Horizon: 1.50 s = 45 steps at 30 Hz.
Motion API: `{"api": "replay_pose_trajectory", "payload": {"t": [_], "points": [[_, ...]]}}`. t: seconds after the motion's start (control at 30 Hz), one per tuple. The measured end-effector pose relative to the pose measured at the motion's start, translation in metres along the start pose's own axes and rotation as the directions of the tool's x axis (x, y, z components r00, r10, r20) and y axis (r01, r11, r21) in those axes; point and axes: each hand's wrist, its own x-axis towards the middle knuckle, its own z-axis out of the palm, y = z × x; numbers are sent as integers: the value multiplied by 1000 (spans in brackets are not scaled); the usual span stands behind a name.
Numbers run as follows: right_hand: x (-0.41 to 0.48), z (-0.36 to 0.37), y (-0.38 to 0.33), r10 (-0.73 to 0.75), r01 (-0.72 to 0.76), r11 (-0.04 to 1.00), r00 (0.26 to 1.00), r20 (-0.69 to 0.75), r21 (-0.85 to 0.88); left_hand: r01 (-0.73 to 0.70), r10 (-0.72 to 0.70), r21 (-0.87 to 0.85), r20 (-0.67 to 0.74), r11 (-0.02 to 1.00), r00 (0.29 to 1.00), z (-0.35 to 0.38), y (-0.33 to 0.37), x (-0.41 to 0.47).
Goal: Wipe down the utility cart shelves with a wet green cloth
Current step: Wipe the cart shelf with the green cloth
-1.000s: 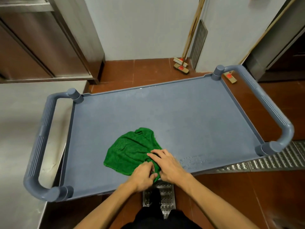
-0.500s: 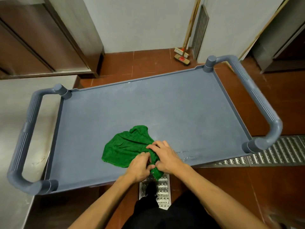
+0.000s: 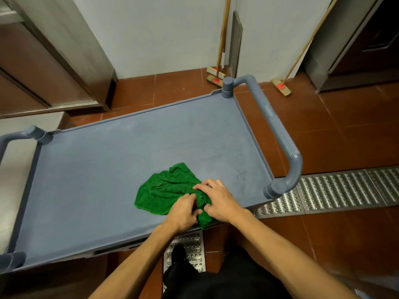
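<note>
1. Task item: green cloth (image 3: 166, 188); lies on the top shelf (image 3: 129, 160) of the utility cart, near the front edge and right of centre; far part spread flat, near corner bunched and lapping over the front rim.
2. left hand (image 3: 183, 210): grip narrow, fingers curled into the bunched corner; right hand (image 3: 218, 201): grip likewise closed on the same bunch, fingers arched over it; the two hands meet at the cloth.
3. Step in hand, as judged: gathering the cloth into a pad before a wiping pass; most of the shelf appears not yet covered.
4. Next move calls for: a flat wad under one palm; long strokes out to the far rim and both ends; perhaps the free hand on the cart handle (image 3: 280, 137) to steady it.
5. Not determinable: lower shelves, wholly hidden beneath the top one; the left end of the cart, cut off by the frame edge; fingertips buried in fabric; whether the cloth is wet.
</note>
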Motion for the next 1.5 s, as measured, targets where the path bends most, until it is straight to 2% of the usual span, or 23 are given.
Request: {"api": "replay_pose_trajectory", "payload": {"t": [0.4,0.67,0.73,0.8,0.87,0.9,1.0,1.1,1.23,1.33,1.5], "points": [[-41,-51,70,141,-144,990,977,-157,-7,-138,133,66,77,988,988,24,83,63],[-48,-54,52,257,-284,942,953,-161,-176,-183,171,86,128,979,977,20,94,75],[-47,-57,51,245,-273,946,955,-165,-175,-168,164,142,37,976,986,20,94,68],[-44,-58,52,184,-211,960,971,-153,-184,-128,168,244,-147,961,975,21,89,61],[-42,-56,55,118,-136,964,989,-92,-227,-37,124,283,-296,958,947,20,83,55],[-41,-52,57,111,-122,963,992,-59,-241,5,90,284,-322,959,943,20,78,54],[-39,-42,65,150,-155,966,988,-40,-208,60,6,263,-244,963,970,19,60,52],[-37,-33,67,144,-162,973,983,-114,-166,69,-34,241,-144,968,989,21,55,53],[-32,-19,66,156,-183,979,958,-240,-93,81,-54,259,-111,962,992,22,60,64],[-22,-13,67,183,-215,974,937,-296,-77,73,-46,276,-100,958,994,19,59,79],[3,-15,69,255,-300,952,893,-371,-68,-8,45,313,-110,950,993,9,51,112]]}}
